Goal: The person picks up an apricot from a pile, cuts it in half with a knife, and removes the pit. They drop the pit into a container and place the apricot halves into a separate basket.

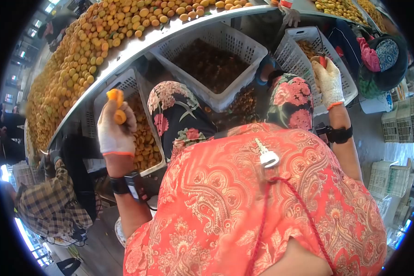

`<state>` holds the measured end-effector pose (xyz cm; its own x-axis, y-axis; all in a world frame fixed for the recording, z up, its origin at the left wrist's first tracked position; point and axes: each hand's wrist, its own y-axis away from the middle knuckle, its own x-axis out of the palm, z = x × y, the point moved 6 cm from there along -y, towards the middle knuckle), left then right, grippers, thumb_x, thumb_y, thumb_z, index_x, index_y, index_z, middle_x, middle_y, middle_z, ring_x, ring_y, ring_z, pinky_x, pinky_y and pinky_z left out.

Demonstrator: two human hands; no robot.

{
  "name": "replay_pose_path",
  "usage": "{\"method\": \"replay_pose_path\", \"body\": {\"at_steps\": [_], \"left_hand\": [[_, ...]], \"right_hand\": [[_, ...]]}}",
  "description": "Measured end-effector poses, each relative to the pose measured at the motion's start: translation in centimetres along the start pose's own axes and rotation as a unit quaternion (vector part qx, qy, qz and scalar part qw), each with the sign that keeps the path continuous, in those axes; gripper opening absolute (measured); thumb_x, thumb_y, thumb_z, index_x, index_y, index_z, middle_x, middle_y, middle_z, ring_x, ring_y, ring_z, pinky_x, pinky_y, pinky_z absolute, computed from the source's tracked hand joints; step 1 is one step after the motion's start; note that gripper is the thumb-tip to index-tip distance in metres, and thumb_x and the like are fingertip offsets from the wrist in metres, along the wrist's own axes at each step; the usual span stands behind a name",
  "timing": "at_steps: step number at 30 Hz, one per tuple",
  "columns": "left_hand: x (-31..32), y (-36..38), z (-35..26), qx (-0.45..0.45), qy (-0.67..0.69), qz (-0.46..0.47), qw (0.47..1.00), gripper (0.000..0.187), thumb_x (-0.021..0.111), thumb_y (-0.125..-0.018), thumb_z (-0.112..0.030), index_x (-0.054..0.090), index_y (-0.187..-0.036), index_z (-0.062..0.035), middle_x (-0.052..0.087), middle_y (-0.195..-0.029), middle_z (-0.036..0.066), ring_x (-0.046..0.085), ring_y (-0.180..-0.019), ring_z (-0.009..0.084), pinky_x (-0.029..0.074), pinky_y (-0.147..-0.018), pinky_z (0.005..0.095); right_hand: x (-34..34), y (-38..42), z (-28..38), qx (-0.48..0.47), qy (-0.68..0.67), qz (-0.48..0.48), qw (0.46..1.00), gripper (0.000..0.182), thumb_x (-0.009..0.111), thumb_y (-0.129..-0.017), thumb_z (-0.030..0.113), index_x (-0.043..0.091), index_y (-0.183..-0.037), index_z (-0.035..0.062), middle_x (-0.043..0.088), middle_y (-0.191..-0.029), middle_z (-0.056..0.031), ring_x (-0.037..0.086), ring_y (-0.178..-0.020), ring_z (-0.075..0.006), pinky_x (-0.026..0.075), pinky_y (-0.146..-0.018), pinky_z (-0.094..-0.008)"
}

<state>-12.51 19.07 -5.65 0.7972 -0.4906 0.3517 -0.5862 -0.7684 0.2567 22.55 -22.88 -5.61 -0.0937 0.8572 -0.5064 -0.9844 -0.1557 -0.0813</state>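
Apricot pieces (116, 96) pinched in the gloved left hand (112, 131), above a crate (154, 170) of cut fruit (145, 145).
The gloved right hand (327, 80) is closed around a red-handled tool (323, 61) over another crate (349, 89); between them sits a crate of dark scraps (209, 64), near a metal table (117, 57) heaped with whole apricots (85, 50).

A metal table (124, 50) curves across the top, and a broad layer of orange and yellow apricots (78, 60) lies directly on it.

Bright glare (fisheye-warped edges).
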Motion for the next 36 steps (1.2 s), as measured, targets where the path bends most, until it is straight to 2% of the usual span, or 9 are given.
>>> {"method": "replay_pose_path", "body": {"at_steps": [2,10,15,18,19,20,25,28,36], "left_hand": [[-2.9,-0.3,0.4,-0.025,0.024,-0.007,0.999,0.028,0.071,-0.091,-0.033,0.064,-0.104,-0.0091,0.063,-0.083,0.001,0.059,-0.066,0.0103,0.039,-0.049,0.0211],[-7.2,0.5,-0.7,0.054,-0.052,-0.141,0.987,0.031,0.07,-0.092,-0.033,0.063,-0.105,-0.0058,0.06,-0.079,0.002,0.057,-0.062,0.0115,0.041,-0.05,0.0237],[-6.5,0.3,-0.5,0.064,-0.081,-0.066,0.992,0.028,0.063,-0.097,-0.028,0.061,-0.114,-0.0062,0.061,-0.081,0.001,0.057,-0.063,0.0087,0.041,-0.049,0.0207],[-0.8,1.6,-0.7,0.111,-0.109,-0.006,0.988,0.013,0.063,-0.095,-0.022,0.06,-0.098,-0.0091,0.059,-0.079,0.0,0.057,-0.062,0.0081,0.045,-0.051,0.0223],[1.2,1.7,-1.4,0.185,-0.231,0.037,0.955,0.01,0.061,-0.094,-0.018,0.062,-0.095,-0.0078,0.059,-0.077,-0.001,0.054,-0.061,0.0066,0.044,-0.052,0.0222],[5.1,2.8,-2.1,0.139,-0.216,0.04,0.966,0.01,0.059,-0.092,-0.015,0.064,-0.094,-0.0058,0.058,-0.075,-0.002,0.053,-0.061,0.0054,0.042,-0.053,0.0208],[14.5,2.8,-1.8,0.219,-0.358,0.172,0.891,0.016,0.064,-0.093,-0.017,0.065,-0.095,-0.0006,0.064,-0.074,0.005,0.056,-0.063,0.0087,0.048,-0.058,0.0282],[17.0,4.4,-2.3,0.3,-0.455,0.184,0.818,0.022,0.069,-0.089,-0.022,0.064,-0.092,-0.0003,0.061,-0.072,0.016,0.059,-0.063,0.0187,0.048,-0.061,0.0354],[18.7,7.0,-1.2,0.31,-0.502,0.188,0.785,0.031,0.072,-0.083,-0.033,0.065,-0.089,-0.0025,0.063,-0.072,0.017,0.065,-0.065,0.0304,0.049,-0.06,0.0383]], "right_hand": [[1.4,0.8,1.1,-0.002,-0.06,0.031,0.998,0.022,0.062,-0.09,0.02,0.065,-0.098,0.0001,0.056,-0.073,0.0008,0.046,-0.065,-0.0083,0.04,-0.06,-0.026],[5.8,3.1,5.7,-0.113,-0.023,0.116,0.987,0.017,0.061,-0.093,0.012,0.063,-0.103,-0.0016,0.062,-0.084,-0.0031,0.053,-0.076,-0.0086,0.045,-0.07,-0.0256],[6.6,2.7,6.4,-0.147,-0.028,0.145,0.978,0.016,0.061,-0.093,0.015,0.062,-0.093,-0.0011,0.057,-0.073,-0.0031,0.051,-0.071,-0.0082,0.043,-0.064,-0.0264],[8.7,3.2,9.1,-0.24,-0.042,0.194,0.95,0.012,0.06,-0.092,0.011,0.061,-0.088,0.0,0.052,-0.069,-0.0004,0.048,-0.064,-0.0075,0.04,-0.057,-0.0262],[9.8,4.0,10.6,-0.134,-0.103,0.289,0.942,0.008,0.06,-0.09,0.008,0.06,-0.086,0.0016,0.05,-0.068,0.003,0.044,-0.063,-0.0047,0.037,-0.055,-0.0229],[10.7,5.0,12.1,-0.093,-0.135,0.323,0.932,0.005,0.06,-0.089,0.005,0.06,-0.085,0.0027,0.049,-0.069,0.0049,0.042,-0.063,-0.0028,0.035,-0.055,-0.0202],[12.8,7.7,17.9,-0.193,-0.123,0.386,0.894,0.008,0.065,-0.09,0.009,0.06,-0.089,0.002,0.055,-0.073,0.0022,0.049,-0.07,-0.0059,0.044,-0.063,-0.0246],[13.3,8.1,17.3,-0.204,-0.17,0.387,0.883,0.008,0.063,-0.091,0.008,0.059,-0.09,0.0009,0.056,-0.073,0.0009,0.05,-0.07,-0.0061,0.044,-0.063,-0.025],[9.9,10.0,17.7,-0.239,-0.156,0.388,0.877,0.006,0.06,-0.089,0.005,0.059,-0.091,-0.0007,0.061,-0.073,-0.0039,0.057,-0.071,-0.0069,0.048,-0.063,-0.0263]]}}
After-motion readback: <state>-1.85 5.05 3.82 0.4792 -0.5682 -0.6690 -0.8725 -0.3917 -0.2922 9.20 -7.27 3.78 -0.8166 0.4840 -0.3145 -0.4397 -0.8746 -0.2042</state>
